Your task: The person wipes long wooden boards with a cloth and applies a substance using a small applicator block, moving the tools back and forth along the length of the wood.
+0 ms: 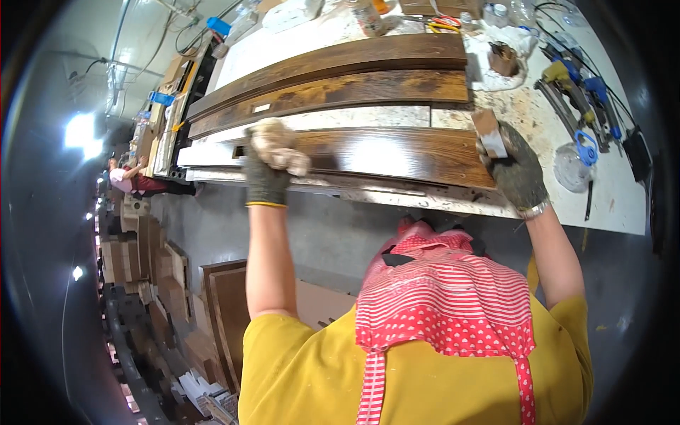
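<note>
With the clock centred on the front plank (397, 152), which lies along the table (616, 209): cartons (120, 261) stand at eight and a co-worker (134, 177) at nine. The gloved left hand (267, 183), at nine, bunches a pale rag (275, 145), blurred, over the plank's end. A small white patch on the middle plank (354, 91), at eleven, may be label or slot. A bottle (367, 18), at twelve, has contents I cannot tell. The gloved right hand (519, 170), at three, pinches a brown-and-white piece (489, 133) at the plank's other end. A pot (503, 59), brown inside, sits at two on white cloth (520, 42); nail guns (569, 88) crowd further out at two. A clear jug (571, 170) with a blue handle stands at three.
</note>
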`<act>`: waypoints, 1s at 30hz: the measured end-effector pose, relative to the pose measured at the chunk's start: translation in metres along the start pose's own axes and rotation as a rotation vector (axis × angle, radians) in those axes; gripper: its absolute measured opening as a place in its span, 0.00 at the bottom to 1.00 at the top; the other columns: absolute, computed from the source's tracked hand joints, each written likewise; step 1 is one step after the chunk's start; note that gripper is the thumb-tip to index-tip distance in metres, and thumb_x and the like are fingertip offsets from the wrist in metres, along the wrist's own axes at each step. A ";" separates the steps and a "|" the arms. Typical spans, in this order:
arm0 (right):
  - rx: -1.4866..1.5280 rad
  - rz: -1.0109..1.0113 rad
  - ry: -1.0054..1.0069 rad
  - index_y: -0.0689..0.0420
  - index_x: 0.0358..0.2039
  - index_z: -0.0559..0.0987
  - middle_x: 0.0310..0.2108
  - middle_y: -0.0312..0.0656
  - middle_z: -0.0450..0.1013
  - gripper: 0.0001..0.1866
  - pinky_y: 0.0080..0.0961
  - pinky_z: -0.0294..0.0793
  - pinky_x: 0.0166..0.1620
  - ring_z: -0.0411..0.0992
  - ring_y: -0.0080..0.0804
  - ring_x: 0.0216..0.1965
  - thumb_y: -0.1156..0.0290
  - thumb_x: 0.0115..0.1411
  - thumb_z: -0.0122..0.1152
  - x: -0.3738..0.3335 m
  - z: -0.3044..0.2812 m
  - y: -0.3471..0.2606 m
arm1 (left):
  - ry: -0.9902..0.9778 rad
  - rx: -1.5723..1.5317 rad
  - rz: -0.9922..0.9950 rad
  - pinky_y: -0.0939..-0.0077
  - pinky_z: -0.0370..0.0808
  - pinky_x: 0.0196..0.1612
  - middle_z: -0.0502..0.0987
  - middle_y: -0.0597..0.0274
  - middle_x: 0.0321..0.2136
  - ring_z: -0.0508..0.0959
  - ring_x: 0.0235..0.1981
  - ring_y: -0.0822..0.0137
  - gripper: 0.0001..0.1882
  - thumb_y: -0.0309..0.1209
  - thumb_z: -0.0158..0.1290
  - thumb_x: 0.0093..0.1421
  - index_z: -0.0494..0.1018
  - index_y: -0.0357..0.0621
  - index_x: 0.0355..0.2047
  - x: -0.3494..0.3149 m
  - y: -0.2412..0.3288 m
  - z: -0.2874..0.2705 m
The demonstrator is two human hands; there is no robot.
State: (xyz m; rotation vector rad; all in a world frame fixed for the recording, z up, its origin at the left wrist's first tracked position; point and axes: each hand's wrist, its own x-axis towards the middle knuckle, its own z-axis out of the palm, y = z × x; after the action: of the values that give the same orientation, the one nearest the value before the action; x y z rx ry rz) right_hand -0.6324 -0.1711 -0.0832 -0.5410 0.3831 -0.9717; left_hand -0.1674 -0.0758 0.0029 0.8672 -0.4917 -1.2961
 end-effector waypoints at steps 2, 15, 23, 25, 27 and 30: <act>-0.261 -0.003 -0.043 0.59 0.62 0.68 0.50 0.45 0.74 0.25 0.30 0.79 0.48 0.75 0.35 0.49 0.64 0.68 0.57 -0.008 0.012 0.009 | 0.469 0.122 0.221 0.54 0.79 0.41 0.79 0.54 0.41 0.79 0.41 0.51 0.29 0.59 0.42 0.69 0.72 0.46 0.51 0.004 0.050 -0.045; -0.558 -0.067 0.103 0.62 0.56 0.73 0.50 0.43 0.74 0.19 0.35 0.82 0.50 0.77 0.36 0.49 0.72 0.66 0.58 -0.015 0.040 0.040 | 0.495 1.953 0.820 0.55 0.75 0.46 0.78 0.49 0.41 0.78 0.44 0.47 0.10 0.34 0.55 0.64 0.78 0.49 0.44 0.065 0.010 -0.100; -0.543 0.049 0.075 0.61 0.52 0.77 0.48 0.43 0.76 0.22 0.32 0.80 0.49 0.77 0.35 0.47 0.62 0.61 0.67 -0.010 0.032 0.041 | 0.402 1.814 0.290 0.59 0.73 0.53 0.77 0.45 0.47 0.78 0.48 0.48 0.21 0.45 0.54 0.67 0.76 0.40 0.50 0.052 -0.005 -0.061; -0.633 0.067 0.032 0.61 0.50 0.79 0.49 0.43 0.76 0.21 0.31 0.79 0.51 0.76 0.34 0.48 0.62 0.60 0.67 -0.008 0.033 0.038 | 0.244 1.758 0.336 0.60 0.73 0.53 0.78 0.45 0.46 0.78 0.47 0.47 0.20 0.44 0.54 0.66 0.76 0.41 0.48 0.058 -0.017 -0.044; -0.709 0.039 0.001 0.61 0.48 0.80 0.46 0.41 0.76 0.20 0.31 0.77 0.53 0.74 0.33 0.49 0.63 0.59 0.68 -0.007 0.035 0.035 | 0.056 1.762 0.368 0.58 0.73 0.51 0.77 0.46 0.43 0.78 0.45 0.45 0.16 0.42 0.55 0.65 0.77 0.43 0.45 0.067 -0.030 -0.022; -0.801 -0.012 -0.089 0.62 0.46 0.80 0.42 0.41 0.76 0.19 0.30 0.75 0.53 0.74 0.32 0.49 0.63 0.59 0.68 -0.005 0.040 0.032 | -0.258 1.839 0.426 0.60 0.73 0.49 0.78 0.47 0.41 0.77 0.44 0.45 0.17 0.41 0.52 0.67 0.76 0.40 0.46 0.071 -0.057 0.017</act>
State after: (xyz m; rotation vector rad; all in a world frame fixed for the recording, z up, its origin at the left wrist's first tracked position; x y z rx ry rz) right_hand -0.5924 -0.1421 -0.0699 -1.3072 0.6920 -0.7774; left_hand -0.1989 -0.1504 -0.0420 1.8676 -2.0643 -0.2288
